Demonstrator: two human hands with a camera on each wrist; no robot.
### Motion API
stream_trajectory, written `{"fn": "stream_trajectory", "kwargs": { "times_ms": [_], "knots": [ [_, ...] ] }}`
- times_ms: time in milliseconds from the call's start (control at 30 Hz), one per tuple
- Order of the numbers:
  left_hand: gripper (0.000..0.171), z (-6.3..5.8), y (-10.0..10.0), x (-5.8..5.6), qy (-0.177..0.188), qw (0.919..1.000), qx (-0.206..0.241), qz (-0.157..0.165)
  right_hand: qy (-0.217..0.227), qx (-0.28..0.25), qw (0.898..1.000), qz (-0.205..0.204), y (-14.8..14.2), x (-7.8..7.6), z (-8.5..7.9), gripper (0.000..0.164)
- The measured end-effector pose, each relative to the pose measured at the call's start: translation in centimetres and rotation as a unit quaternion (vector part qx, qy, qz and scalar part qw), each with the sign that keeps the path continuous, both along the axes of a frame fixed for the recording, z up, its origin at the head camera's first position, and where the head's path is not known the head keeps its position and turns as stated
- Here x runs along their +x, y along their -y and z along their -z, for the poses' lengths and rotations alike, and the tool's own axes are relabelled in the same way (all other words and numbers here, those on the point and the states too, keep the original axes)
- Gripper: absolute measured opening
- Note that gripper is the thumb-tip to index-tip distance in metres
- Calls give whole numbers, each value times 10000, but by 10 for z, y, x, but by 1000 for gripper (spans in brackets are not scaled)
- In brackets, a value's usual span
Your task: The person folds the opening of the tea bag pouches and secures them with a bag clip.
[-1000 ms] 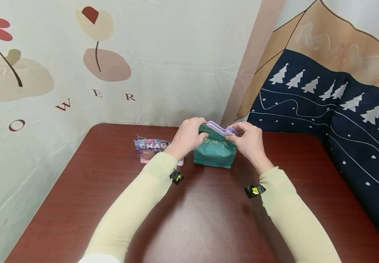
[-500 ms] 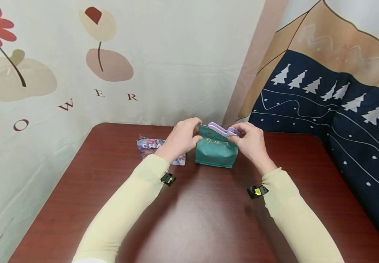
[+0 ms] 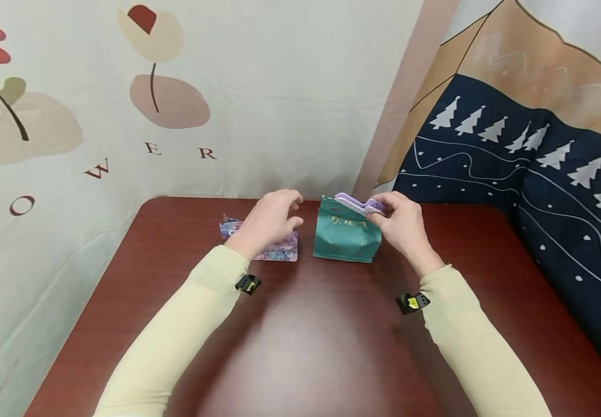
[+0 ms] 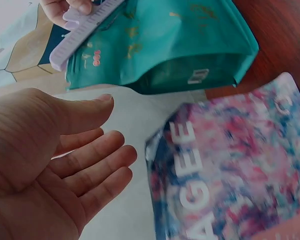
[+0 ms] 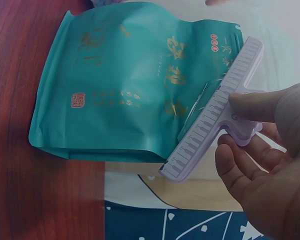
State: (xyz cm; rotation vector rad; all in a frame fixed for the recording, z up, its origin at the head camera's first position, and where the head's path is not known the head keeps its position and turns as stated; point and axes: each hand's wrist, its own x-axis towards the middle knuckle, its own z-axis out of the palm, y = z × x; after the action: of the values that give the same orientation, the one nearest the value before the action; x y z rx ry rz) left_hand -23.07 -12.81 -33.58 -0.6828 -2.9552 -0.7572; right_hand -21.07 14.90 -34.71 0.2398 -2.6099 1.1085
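Note:
A green pouch (image 3: 347, 234) with gold lettering stands upright on the table. Across its top edge, at a slant, lies a pale purple bag clip (image 5: 212, 115). My right hand (image 3: 401, 226) pinches the clip's handle between thumb and fingers. Apart from the pouch, to its left, my left hand (image 3: 269, 220) hangs in the air with relaxed fingers and holds nothing. Behind and below that hand is a pink and blue patterned pouch (image 4: 240, 160) with white letters, partly hidden by the hand in the head view.
The dark red-brown table (image 3: 300, 336) has its back edge close behind the pouches. A pale printed curtain (image 3: 279, 104) hangs behind it, and a navy cloth with white trees (image 3: 488, 162) hangs along the right.
My left hand has let go of the green pouch's top left corner and moved left, over the patterned pouch. The right hand still holds the clip, with little movement.

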Motion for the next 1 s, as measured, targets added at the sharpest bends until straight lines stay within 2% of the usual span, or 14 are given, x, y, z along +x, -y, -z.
{"fn": "stream_trajectory", "kwargs": {
  "times_ms": [200, 467, 733, 1000],
  "knots": [
    [32, 2, 12, 0, 43, 9996, -240, 147, 17, 83, 9999, 90, -4, 1, 1, 22],
    [27, 7, 31, 0, 75, 9986, -519, 78, -57, 40, 10000, -29, -5, 7, 4, 30],
    [27, 13, 40, 3, 145, 9977, -660, 55, -726, -27, 9974, -27, -2, 17, 1, 32],
    [19, 19, 46, 7, -99, 9988, -480, 51, -1258, -287, 9916, 76, 6, 28, -4, 29]
  ]
}}
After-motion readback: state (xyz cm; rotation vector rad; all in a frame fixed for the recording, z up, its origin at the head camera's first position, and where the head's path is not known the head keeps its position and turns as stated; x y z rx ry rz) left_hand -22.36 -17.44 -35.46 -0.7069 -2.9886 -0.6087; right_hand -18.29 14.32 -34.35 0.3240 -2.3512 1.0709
